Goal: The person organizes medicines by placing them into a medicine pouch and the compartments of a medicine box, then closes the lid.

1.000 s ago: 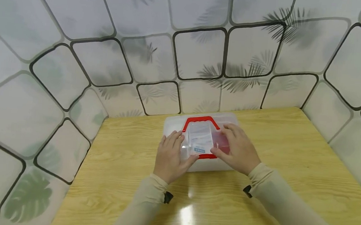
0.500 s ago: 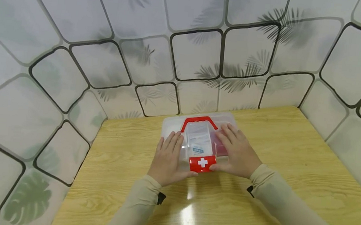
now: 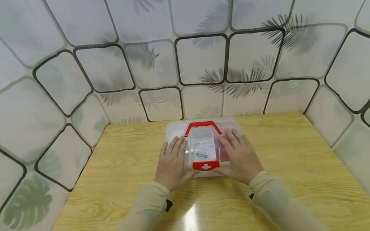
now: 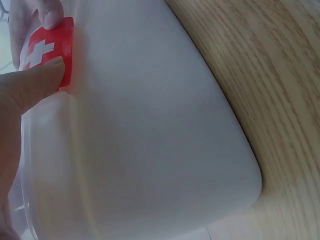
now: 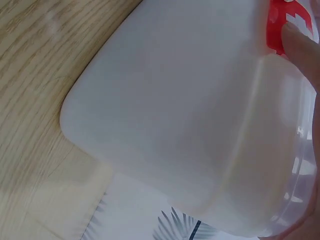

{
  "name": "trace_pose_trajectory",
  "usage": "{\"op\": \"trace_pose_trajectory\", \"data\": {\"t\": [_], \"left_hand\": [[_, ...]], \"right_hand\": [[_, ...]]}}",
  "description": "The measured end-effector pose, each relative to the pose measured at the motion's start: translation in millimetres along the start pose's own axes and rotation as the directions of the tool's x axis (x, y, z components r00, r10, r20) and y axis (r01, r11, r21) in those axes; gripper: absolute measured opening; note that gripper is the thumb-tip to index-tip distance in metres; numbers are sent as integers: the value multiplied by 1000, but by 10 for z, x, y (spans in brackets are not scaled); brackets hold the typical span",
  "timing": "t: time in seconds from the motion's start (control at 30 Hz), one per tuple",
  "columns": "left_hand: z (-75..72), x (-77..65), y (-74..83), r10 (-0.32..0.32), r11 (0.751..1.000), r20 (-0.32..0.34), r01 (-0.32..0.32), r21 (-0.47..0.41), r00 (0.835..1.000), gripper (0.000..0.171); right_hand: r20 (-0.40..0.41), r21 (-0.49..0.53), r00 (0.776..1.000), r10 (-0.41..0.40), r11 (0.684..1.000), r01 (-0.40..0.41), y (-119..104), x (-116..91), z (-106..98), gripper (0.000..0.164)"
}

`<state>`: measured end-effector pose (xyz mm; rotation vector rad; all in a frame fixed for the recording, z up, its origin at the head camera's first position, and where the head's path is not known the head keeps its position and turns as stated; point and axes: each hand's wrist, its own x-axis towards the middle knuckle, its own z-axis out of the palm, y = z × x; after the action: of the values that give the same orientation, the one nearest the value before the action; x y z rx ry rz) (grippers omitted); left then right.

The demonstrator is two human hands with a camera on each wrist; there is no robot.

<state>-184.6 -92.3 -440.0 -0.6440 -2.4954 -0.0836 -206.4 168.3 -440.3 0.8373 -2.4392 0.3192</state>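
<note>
A first-aid box point(image 3: 178, 126) with a translucent white body and a clear lid sits on the wooden table. Its red latch point(image 3: 205, 166) bears a white cross and faces the person. My left hand point(image 3: 170, 165) lies on the lid's left part, fingers extended, and its thumb point(image 4: 52, 70) presses the latch's edge. On the other side, my right hand point(image 3: 241, 158) rests with spread fingers on the lid, its thumb point(image 5: 297, 45) on the latch's other end. A red handle point(image 3: 204, 124) lies beyond the fingertips. Through the lid show a pinkish item point(image 3: 223, 154) and a blue-labelled packet point(image 3: 202, 155).
The yellow wood-grain table point(image 3: 126, 150) extends on both sides of the box. Behind it, close to the box's far side, hangs a patterned backdrop point(image 3: 202, 98) with leaf prints, which also rises at left and right.
The red latch, seen as a thin strip at first, swung out to show its whole cross face, then tilted back toward the box's front. Both thumbs shifted with it; the fingers stayed on the lid.
</note>
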Motion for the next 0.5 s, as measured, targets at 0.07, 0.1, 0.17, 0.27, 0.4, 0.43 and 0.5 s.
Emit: {"op": "trace_pose_trajectory", "data": {"t": [0.07, 0.1, 0.17, 0.27, 0.4, 0.43, 0.5], "left_hand": [[10, 4, 8, -10, 1000, -11, 10, -5, 1000, 97], [11, 6, 11, -14, 1000, -11, 14, -6, 1000, 97], [11, 9, 13, -21, 1000, -8, 21, -9, 1000, 98], [8, 8, 15, -26, 1000, 3, 26, -9, 1000, 97], [12, 5, 21, -30, 1000, -1, 30, -4, 1000, 98], [17, 4, 18, -31, 1000, -2, 31, -2, 1000, 98], [24, 8, 19, -31, 1000, -4, 31, 2, 1000, 98]], "right_hand": [[4, -12, 1000, 14, 1000, -14, -10, -8, 3, 106], [6, -17, 1000, 19, 1000, -19, -15, -10, 3, 106], [7, -27, 1000, 26, 999, -26, -23, -11, -1, 106], [0, -36, 1000, 24, 999, -24, -33, -7, -5, 106], [-13, -42, 1000, 14, 999, -14, -42, 2, -13, 104], [-15, -45, 1000, 12, 999, -13, -41, 3, -7, 103], [-17, -53, 1000, 14, 998, -15, -38, 6, 1, 103]]}}
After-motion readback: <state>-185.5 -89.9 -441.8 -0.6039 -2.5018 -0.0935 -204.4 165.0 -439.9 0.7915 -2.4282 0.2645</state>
